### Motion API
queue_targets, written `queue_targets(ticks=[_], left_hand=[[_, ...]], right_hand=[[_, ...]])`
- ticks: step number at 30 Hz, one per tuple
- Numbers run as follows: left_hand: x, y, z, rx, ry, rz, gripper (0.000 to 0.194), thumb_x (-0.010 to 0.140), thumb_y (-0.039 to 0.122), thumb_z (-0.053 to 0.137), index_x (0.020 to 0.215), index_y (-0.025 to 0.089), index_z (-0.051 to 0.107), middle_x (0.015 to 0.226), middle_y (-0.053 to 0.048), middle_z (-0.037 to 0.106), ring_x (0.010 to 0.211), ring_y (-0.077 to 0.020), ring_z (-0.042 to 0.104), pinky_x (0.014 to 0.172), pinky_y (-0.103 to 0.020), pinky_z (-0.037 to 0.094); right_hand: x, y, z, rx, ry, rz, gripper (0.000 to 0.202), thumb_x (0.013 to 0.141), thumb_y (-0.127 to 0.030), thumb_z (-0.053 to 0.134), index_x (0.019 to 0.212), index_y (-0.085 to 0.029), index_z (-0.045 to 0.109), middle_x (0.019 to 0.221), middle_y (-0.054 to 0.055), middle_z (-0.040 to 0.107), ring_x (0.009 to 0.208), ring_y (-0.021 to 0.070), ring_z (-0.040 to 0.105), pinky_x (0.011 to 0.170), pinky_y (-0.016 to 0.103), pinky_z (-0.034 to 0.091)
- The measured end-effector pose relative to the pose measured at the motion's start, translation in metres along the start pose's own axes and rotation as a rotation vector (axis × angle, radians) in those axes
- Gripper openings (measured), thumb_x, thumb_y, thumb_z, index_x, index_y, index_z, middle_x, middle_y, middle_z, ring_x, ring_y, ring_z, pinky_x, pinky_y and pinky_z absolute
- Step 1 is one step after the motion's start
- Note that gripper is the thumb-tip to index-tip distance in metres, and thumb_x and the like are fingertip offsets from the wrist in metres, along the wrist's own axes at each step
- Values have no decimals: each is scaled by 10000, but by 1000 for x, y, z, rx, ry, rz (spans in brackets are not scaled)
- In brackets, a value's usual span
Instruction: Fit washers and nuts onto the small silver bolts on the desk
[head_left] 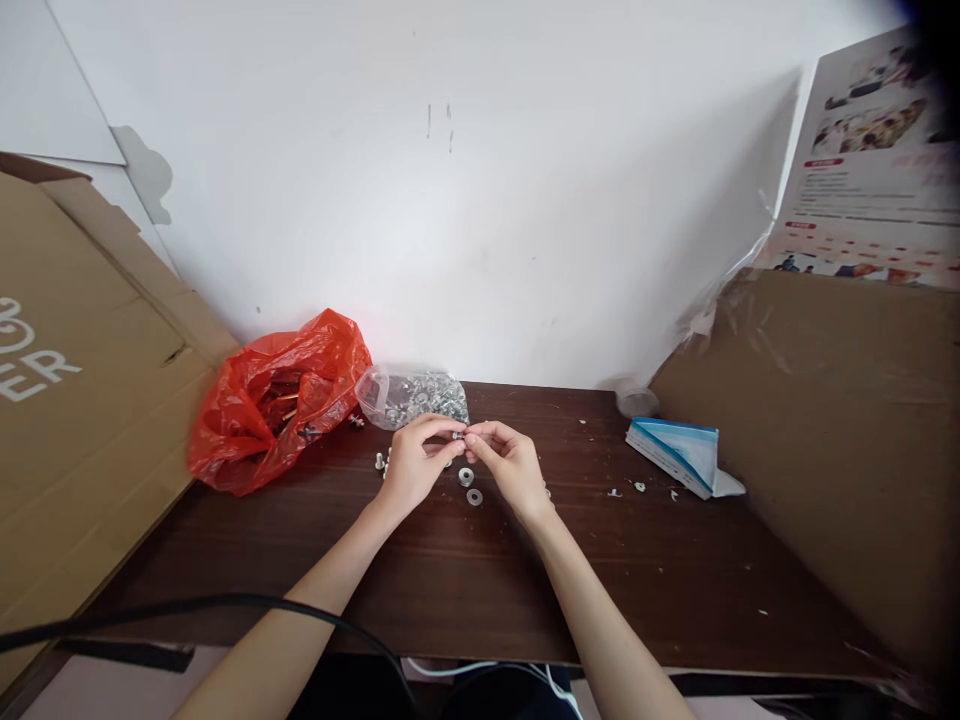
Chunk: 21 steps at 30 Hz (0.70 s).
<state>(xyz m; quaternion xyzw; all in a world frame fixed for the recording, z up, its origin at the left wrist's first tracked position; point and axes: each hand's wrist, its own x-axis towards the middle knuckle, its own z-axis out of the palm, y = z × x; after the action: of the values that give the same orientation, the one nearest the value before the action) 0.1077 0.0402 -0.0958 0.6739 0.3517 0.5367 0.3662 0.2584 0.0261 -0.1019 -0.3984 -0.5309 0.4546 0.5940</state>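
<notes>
My left hand (pixel 420 462) and my right hand (pixel 511 468) meet above the dark wooden table (pixel 450 590), fingertips almost touching. Between both sets of pinched fingers is a small metal fastener (pixel 457 435); the fingers hide most of it, so its exact kind does not show. Just below the hands lie a thick metal washer (pixel 466 477) and a flat washer (pixel 474 497). A short screw (pixel 379 461) stands to the left of my left hand. Behind the hands rests a clear plastic bag (pixel 431 393) of many small metal parts.
At the left, a red plastic bag (pixel 277 400) sits open beside a cardboard box (pixel 97 350). A blue and white packet (pixel 673 455) lies at the right near a cardboard panel (pixel 825 400). A black cable (pixel 225 602) crosses over my left forearm. Small scraps dot the table's right side.
</notes>
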Motion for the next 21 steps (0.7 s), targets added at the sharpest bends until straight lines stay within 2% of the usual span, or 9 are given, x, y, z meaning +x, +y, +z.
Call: queue_targets(ticks=[3,7,16,21], left_hand=[[1,0,0,-57,36,-40,236,733,240,722,958,168,715,982,-77,682,855,-175,678,757,-296,595],[2,-2,0,-46,78,-24,166,757,237,694,894,152,732,947,-82,691,860,-185,680,764,-302,587],[0,-5,2,-36,66,-12,114,743,204,686,835,164,740,919,-71,689,854,-180,674,741,-288,584],[0,-3,3,-27,37,40,105,741,181,672,825,170,734,927,-69,678,868,-175,670,766,-305,593]], right_hand=[[1,0,0,68,28,14,276,679,-412,771,821,-185,706,735,24,699,634,149,622,695,321,540],[0,0,0,76,69,9,266,674,-385,777,830,-179,712,781,36,711,667,150,632,729,327,543],[0,1,-2,27,81,41,292,631,-382,799,823,-175,724,753,45,716,630,151,624,671,320,551],[0,5,-2,26,65,57,359,592,-394,821,857,-172,725,829,68,741,715,186,674,737,352,571]])
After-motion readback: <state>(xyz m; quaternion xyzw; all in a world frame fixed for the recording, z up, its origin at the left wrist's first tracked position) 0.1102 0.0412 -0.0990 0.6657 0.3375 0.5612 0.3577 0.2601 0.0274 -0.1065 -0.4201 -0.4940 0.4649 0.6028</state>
